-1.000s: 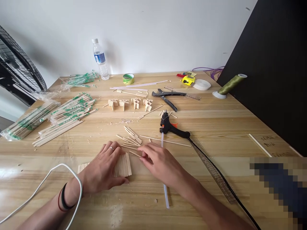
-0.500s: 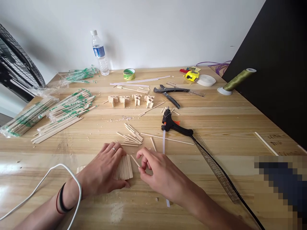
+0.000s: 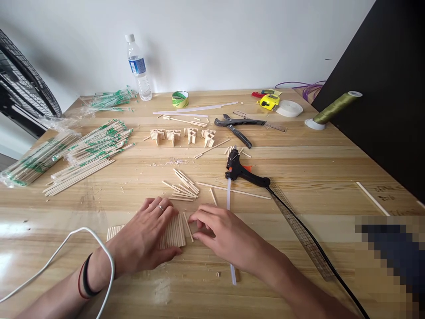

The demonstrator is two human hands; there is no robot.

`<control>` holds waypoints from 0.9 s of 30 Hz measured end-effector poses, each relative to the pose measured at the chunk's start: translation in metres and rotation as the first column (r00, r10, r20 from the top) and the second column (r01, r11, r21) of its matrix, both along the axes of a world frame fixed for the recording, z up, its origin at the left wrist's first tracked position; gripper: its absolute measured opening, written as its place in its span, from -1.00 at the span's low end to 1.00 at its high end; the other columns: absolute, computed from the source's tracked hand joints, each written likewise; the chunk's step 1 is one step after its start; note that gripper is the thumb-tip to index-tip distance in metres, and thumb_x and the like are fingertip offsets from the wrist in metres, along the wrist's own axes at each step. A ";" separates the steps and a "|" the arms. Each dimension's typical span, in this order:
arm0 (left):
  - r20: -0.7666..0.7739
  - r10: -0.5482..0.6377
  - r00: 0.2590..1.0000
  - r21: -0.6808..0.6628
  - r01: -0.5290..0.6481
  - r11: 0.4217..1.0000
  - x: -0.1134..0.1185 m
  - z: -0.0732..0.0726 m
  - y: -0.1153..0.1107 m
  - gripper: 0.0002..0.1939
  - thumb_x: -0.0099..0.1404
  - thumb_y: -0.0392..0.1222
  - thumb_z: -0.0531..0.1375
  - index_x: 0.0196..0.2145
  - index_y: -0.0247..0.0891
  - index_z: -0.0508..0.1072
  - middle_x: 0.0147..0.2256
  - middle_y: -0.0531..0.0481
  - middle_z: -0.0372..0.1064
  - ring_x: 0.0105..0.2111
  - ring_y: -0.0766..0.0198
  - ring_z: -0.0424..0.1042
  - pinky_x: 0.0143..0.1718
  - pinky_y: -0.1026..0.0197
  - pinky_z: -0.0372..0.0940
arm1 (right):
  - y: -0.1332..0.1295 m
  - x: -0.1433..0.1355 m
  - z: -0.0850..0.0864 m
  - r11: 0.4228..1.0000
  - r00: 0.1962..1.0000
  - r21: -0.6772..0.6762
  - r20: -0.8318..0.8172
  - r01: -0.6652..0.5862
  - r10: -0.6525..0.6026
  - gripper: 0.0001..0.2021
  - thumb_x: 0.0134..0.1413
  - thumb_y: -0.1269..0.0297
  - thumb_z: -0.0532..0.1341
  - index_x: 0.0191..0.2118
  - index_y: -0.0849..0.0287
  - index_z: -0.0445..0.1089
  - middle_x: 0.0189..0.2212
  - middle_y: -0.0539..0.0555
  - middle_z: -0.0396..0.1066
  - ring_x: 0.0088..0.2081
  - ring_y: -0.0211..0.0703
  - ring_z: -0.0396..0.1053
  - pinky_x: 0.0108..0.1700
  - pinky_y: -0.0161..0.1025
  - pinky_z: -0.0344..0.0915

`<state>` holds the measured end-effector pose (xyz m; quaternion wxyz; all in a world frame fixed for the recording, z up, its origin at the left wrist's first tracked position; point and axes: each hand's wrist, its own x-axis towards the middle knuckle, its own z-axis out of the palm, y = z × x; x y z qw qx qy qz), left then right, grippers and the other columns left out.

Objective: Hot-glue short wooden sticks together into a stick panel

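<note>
My left hand (image 3: 142, 237) lies over a row of short wooden sticks (image 3: 174, 231) set side by side, its fingertips at the far edge and its thumb along the near edge. The palm hides the middle of the row; more sticks show at its left end. My right hand (image 3: 219, 228) has its thumb and index finger on one short wooden stick (image 3: 188, 227), slightly slanted, just right of the row with a narrow gap. Beyond the hands lies a loose pile of cut sticks (image 3: 184, 186). A glue gun (image 3: 241, 168) with a clear glue stick (image 3: 229, 199) rests beside my right hand.
Four-armed stick pieces (image 3: 191, 135) stand in a line further back. Behind are cutters (image 3: 237, 126), tape (image 3: 180, 99), a tape measure (image 3: 269, 102) and a bottle (image 3: 139, 73). Bundled sticks (image 3: 96, 144) lie left. A white cable (image 3: 83, 229) crosses my left wrist; a ruler (image 3: 302, 235) lies right.
My right hand has brought the single stick closer to parallel with the row, its near end lower on the table. My left hand stays on the row. The view has shifted slightly.
</note>
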<state>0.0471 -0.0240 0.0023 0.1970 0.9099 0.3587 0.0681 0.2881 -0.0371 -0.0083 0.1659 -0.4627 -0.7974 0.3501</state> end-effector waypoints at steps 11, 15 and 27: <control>-0.024 -0.014 1.000 -0.003 0.014 1.000 0.002 0.002 -0.004 -0.70 0.42 -0.03 0.23 -0.04 -0.22 0.28 -0.06 -0.15 0.29 -0.04 -0.06 0.32 0.04 -0.16 0.22 | 0.000 -0.003 -0.001 1.000 1.000 0.008 0.024 -0.002 0.002 -0.79 0.08 0.51 0.46 -0.19 0.18 0.51 -0.28 0.01 0.49 -0.31 -0.20 0.44 -0.26 -0.29 0.32; -0.009 0.000 1.000 -0.016 -0.001 1.000 0.005 0.002 -0.006 -0.75 0.39 -0.09 0.23 -0.09 -0.20 0.26 -0.07 -0.13 0.27 -0.06 -0.04 0.29 0.02 -0.14 0.21 | 0.000 -0.005 -0.003 0.999 1.000 0.041 0.029 -0.006 0.005 -0.79 0.06 0.52 0.46 -0.20 0.18 0.52 -0.32 -0.01 0.48 -0.33 -0.21 0.41 -0.28 -0.29 0.27; -0.024 0.035 0.999 -0.037 -0.036 0.999 0.008 -0.001 -0.006 -0.71 0.34 -0.12 0.27 -0.08 -0.18 0.26 -0.04 -0.11 0.24 -0.06 -0.03 0.24 0.01 -0.15 0.19 | -0.001 -0.009 -0.008 0.998 0.999 0.066 0.029 0.021 -0.023 -0.82 0.02 0.54 0.45 -0.28 0.19 0.50 -0.36 -0.04 0.45 -0.35 -0.22 0.38 -0.29 -0.28 0.23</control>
